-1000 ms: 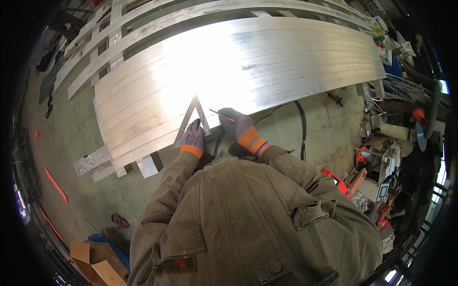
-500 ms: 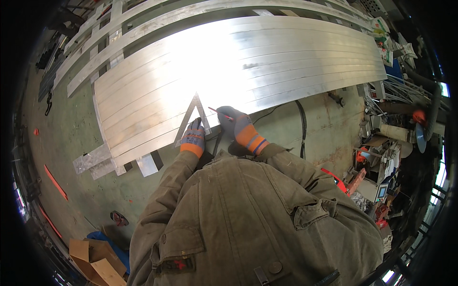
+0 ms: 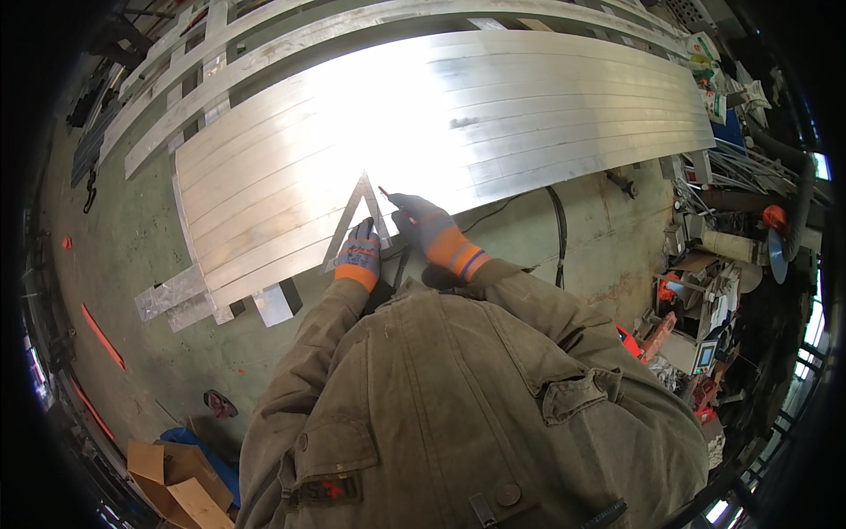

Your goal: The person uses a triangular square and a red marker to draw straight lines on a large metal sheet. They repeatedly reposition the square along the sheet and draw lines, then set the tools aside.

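Note:
A long silvery metal panel (image 3: 546, 106), made of several parallel strips, lies in front of me. On its near edge rests a flat triangular set square (image 3: 345, 220) with an open middle, its tip pointing away from me. My left hand (image 3: 359, 254), in a grey and orange glove, lies over the square's near side with its fingers stretched forward. My right hand (image 3: 430, 231), gloved alike, pinches a thin red pen (image 3: 383, 191) beside the square's right arm. Glare and the fingers hide whether the pen's tip touches the panel.
Long metal bars (image 3: 264, 57) run behind the panel, and short bar ends (image 3: 176, 295) stick out at its near left. A black cable (image 3: 560, 234) hangs at the near right. Tools and a cluttered stand (image 3: 701, 304) fill the right; a cardboard box (image 3: 181, 476) sits at lower left.
My right hand has moved left and slightly forward, bringing the red pen closer to the square's tip. My left hand and the square have hardly moved.

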A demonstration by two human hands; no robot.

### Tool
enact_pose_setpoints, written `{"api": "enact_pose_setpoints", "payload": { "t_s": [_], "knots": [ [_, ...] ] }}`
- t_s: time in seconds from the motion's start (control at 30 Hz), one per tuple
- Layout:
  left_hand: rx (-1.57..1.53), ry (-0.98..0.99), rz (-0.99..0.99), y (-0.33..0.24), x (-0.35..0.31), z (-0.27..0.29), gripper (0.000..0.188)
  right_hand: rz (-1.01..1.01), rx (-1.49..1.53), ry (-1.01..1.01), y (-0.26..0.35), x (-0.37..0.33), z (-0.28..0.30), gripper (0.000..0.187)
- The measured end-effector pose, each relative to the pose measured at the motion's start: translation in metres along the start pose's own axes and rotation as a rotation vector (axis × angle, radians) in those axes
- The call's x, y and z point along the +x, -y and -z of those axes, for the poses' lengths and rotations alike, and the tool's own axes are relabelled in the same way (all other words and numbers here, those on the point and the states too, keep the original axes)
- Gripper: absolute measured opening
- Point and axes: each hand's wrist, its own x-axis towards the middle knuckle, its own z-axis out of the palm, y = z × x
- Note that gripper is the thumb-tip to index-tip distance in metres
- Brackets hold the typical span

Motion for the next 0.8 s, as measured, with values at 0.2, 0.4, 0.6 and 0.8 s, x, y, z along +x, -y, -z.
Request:
{"api": "enact_pose_setpoints", "payload": {
  "t_s": [0.2,0.4,0.6,0.8],
  "knots": [
    [-0.025,-0.095,-0.018,0.004,0.007,-0.016,0.044,0.056,-0.109,0.112,-0.005,0.027,-0.011,0.042],
    [0.008,-0.052,-0.011,0.004,0.008,-0.02,0.039,0.054,-0.183,0.126,-0.015,0.037,-0.021,0.044],
    [0.012,-0.074,-0.033,0.004,0.008,-0.019,0.037,0.085,-0.196,0.115,-0.019,0.044,-0.024,0.044],
    [0.049,-0.069,-0.046,0.004,0.007,-0.018,0.038,0.065,-0.214,0.145,-0.019,0.046,-0.024,0.044]
  ]
}}
